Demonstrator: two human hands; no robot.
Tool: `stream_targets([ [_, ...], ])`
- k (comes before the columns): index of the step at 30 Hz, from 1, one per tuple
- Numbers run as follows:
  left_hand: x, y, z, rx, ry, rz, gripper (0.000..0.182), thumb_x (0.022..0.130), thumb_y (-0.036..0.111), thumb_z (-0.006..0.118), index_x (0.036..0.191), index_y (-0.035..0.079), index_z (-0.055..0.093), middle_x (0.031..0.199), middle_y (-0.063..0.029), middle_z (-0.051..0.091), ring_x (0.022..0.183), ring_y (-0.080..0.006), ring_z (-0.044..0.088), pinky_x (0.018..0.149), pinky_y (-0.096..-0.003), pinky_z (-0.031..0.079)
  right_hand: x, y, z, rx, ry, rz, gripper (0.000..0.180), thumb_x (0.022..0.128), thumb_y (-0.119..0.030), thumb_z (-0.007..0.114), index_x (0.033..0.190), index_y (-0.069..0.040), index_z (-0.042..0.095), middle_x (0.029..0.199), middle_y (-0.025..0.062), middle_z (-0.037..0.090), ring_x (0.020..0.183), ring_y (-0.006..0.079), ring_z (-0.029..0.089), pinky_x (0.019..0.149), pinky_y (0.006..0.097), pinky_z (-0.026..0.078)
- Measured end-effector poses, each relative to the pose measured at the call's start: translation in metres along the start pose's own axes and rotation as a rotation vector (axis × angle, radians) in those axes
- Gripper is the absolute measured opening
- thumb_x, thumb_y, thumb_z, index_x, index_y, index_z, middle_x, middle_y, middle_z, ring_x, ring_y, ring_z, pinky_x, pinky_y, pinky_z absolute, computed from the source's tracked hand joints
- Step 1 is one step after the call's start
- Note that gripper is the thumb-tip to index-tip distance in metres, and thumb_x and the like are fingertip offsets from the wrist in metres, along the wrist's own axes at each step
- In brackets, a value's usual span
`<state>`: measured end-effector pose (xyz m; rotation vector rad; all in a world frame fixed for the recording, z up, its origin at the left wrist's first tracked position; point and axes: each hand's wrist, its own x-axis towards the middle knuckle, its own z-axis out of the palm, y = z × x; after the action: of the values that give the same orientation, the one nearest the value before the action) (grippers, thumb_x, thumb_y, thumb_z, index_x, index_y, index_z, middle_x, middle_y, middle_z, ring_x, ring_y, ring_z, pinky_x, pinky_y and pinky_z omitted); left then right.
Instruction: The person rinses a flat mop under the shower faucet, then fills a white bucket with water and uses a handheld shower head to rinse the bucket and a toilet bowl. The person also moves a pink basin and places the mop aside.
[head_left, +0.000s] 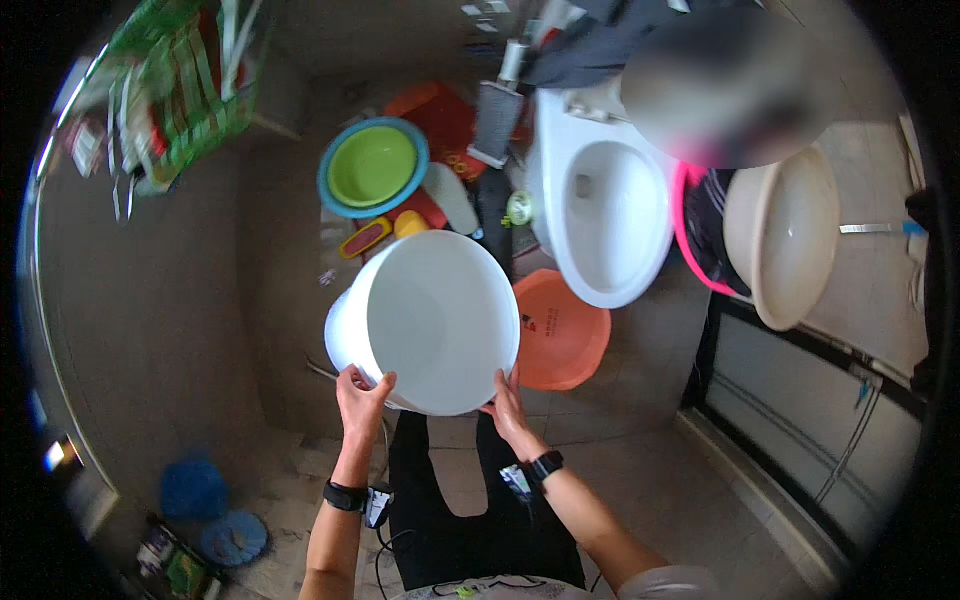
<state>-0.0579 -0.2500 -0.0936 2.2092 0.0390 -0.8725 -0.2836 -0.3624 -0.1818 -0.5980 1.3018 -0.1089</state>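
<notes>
Between my two hands is a large white plastic bucket (442, 330), tilted so that its wide mouth faces me. No contents show in its pale interior. My left hand (362, 403) grips the rim at the lower left, thumb on the edge. On the lower right rim, my right hand (511, 412) holds with its fingers partly hidden behind the bucket. Just right of the bucket, an orange plastic basin (570, 330) rests on the floor, partly covered by the bucket. Each wrist wears a black band with a small device.
A white toilet (615, 217) stands at the upper right, beside a pink-rimmed bin (684, 225) and a cream basin (795, 232). Blue and green basins (373, 166) lie upper left, near a yellow scrub brush (366, 238). A glass door (802, 397) is at right.
</notes>
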Motion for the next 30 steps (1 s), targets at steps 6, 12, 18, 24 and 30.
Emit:
stream_targets([
  [6, -0.038, 0.107, 0.076, 0.211, -0.140, 0.046, 0.077, 0.076, 0.041, 0.081, 0.118, -0.012, 0.043, 0.109, -0.0204, 0.051, 0.102, -0.0271, 0.055, 0.077, -0.0356, 0.054, 0.019, -0.083, -0.059, -0.151, 0.154, -0.084, 0.071, 0.095, -0.009, 0.038, 0.151, -0.020, -0.004, 0.143, 0.0243, 0.034, 0.105, 0.0401, 0.060, 0.062, 0.0472, 0.063],
  [12, -0.066, 0.204, 0.148, 0.130, -0.387, 0.151, 0.065, 0.085, 0.027, 0.072, 0.124, -0.013, 0.039, 0.120, -0.0230, 0.040, 0.109, -0.0321, 0.054, 0.083, -0.0389, 0.057, 0.044, -0.154, -0.132, 0.019, 0.108, 0.043, 0.062, 0.094, -0.002, 0.044, 0.149, -0.005, 0.014, 0.137, 0.0215, 0.043, 0.119, 0.0320, 0.050, 0.084, 0.0415, 0.054],
  [18, -0.074, 0.264, 0.220, 0.151, -0.498, 0.310, 0.051, 0.085, 0.018, 0.069, 0.119, -0.012, 0.044, 0.114, -0.0195, 0.038, 0.105, -0.0308, 0.057, 0.087, -0.0415, 0.056, 0.095, -0.171, -0.203, 0.282, -0.033, 0.063, 0.062, 0.093, -0.012, 0.050, 0.147, -0.014, 0.020, 0.123, 0.0129, 0.051, 0.102, 0.0256, 0.055, 0.072, 0.0396, 0.055],
  [24, -0.083, 0.278, 0.273, 0.106, -0.523, 0.502, 0.048, 0.078, 0.010, 0.071, 0.116, -0.007, 0.048, 0.103, -0.0237, 0.050, 0.096, -0.0353, 0.057, 0.082, -0.0399, 0.056, 0.112, -0.182, -0.232, 0.297, -0.157, 0.221, 0.038, 0.094, -0.023, 0.054, 0.130, -0.017, 0.047, 0.109, 0.0061, 0.058, 0.082, 0.0173, 0.058, 0.062, 0.0293, 0.050],
  [30, -0.099, 0.286, 0.303, 0.225, -0.454, 0.641, 0.048, 0.077, 0.008, 0.070, 0.116, -0.007, 0.048, 0.105, -0.0239, 0.049, 0.093, -0.0344, 0.057, 0.079, -0.0417, 0.055, 0.091, -0.217, -0.237, 0.244, -0.117, 0.138, 0.028, 0.097, -0.029, 0.053, 0.116, -0.008, 0.055, 0.089, 0.0074, 0.062, 0.068, 0.0193, 0.057, 0.055, 0.0288, 0.046],
])
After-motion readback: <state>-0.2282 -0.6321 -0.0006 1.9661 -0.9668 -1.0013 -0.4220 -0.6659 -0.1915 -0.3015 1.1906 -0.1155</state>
